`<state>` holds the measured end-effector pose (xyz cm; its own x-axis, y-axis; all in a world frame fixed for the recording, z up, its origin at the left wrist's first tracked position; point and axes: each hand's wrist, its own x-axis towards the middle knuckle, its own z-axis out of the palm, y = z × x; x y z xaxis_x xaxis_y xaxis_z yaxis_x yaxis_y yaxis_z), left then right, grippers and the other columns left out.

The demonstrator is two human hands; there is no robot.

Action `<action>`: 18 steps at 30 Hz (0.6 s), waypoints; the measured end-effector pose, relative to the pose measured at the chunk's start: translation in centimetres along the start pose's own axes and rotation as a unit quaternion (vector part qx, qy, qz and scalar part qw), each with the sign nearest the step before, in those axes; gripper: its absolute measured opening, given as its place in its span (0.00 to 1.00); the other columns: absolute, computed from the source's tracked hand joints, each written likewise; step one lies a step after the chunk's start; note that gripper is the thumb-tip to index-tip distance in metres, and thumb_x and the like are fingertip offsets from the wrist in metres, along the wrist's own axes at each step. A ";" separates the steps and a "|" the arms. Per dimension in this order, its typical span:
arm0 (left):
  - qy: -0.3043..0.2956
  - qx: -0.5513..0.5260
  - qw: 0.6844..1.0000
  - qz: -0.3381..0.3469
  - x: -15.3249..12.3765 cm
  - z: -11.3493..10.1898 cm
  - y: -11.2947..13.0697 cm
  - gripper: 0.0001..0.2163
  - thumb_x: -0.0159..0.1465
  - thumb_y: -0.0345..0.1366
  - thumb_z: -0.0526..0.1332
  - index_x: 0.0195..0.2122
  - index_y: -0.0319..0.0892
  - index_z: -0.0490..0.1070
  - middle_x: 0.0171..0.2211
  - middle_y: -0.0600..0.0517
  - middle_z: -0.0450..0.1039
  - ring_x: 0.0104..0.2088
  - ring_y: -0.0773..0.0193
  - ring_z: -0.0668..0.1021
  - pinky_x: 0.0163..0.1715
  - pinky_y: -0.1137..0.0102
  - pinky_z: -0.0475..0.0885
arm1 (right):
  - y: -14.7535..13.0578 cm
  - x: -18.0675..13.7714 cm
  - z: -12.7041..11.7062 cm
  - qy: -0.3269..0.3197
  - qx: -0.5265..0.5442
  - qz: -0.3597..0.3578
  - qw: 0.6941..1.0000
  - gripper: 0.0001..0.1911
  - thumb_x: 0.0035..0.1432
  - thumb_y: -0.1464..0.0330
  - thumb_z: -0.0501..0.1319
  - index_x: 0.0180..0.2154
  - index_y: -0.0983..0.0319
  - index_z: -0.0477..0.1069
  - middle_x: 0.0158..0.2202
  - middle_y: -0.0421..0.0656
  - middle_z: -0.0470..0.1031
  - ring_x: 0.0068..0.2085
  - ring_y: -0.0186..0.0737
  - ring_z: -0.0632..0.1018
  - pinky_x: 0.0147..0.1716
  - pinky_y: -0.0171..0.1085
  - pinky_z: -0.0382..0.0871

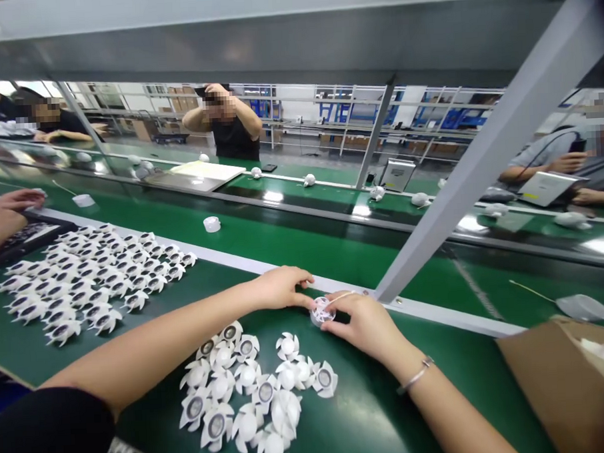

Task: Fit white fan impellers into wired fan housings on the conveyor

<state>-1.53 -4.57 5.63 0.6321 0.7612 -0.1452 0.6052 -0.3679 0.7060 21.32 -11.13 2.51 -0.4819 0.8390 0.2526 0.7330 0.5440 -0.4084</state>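
The left hand [279, 287] and right hand [366, 325] work on one white plastic impeller [322, 311], which sits just below the white rail [436, 316] on the green belt [468, 353]. The left fingers lie pressed together with their tips at the impeller's upper edge, while the right fingers pinch it from the other side. A loose pile of impellers [249, 382] lies just below, and a block of impellers [89, 282] lies farther left.
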 end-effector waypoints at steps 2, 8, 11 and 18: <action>0.052 0.045 0.998 0.004 -3.8 -1.1 1.3 0.36 0.52 0.57 0.70 0.58 0.44 0.70 0.53 0.44 0.73 0.46 0.55 0.77 0.40 0.67 0.71 | 0.6 0.2 0.0 0.034 -0.025 0.022 0.999 0.12 0.59 0.67 0.65 0.45 0.60 0.79 0.52 0.48 0.78 0.57 0.51 0.76 0.57 0.50 0.69; 0.127 0.103 0.987 0.000 -18.0 -0.1 0.5 0.46 0.48 0.64 0.68 0.67 0.65 0.54 0.69 0.49 0.54 0.66 0.43 0.62 0.61 0.52 0.66 | -2.1 -1.8 -0.5 0.035 -0.059 0.094 0.993 0.45 0.59 0.47 0.60 0.68 0.66 0.55 0.71 0.60 0.47 0.70 0.69 0.49 0.61 0.67 0.58; 0.224 0.117 0.967 -0.042 -22.5 4.6 -1.7 0.56 0.38 0.67 0.70 0.68 0.67 0.48 0.71 0.48 0.49 0.66 0.35 0.61 0.63 0.43 0.62 | -6.1 -4.3 1.0 -0.116 0.018 0.009 0.993 0.65 0.41 0.33 0.62 0.72 0.54 0.43 0.73 0.55 0.39 0.69 0.74 0.49 0.57 0.71 0.62; 0.221 0.255 0.937 -0.087 -21.4 12.9 -2.2 0.57 0.46 0.69 0.65 0.72 0.56 0.39 0.72 0.38 0.44 0.68 0.27 0.52 0.60 0.29 0.54 | -9.5 -6.4 7.6 -0.125 -0.014 0.014 0.992 0.83 0.18 0.39 0.74 0.72 0.56 0.40 0.73 0.59 0.35 0.69 0.82 0.43 0.59 0.80 0.43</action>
<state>-10.17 -26.88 -1.75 0.3083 0.9388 0.1534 0.9042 -0.3393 0.2593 13.75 -21.78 -1.89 -0.5624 0.8267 0.0149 0.7593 0.5235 -0.3866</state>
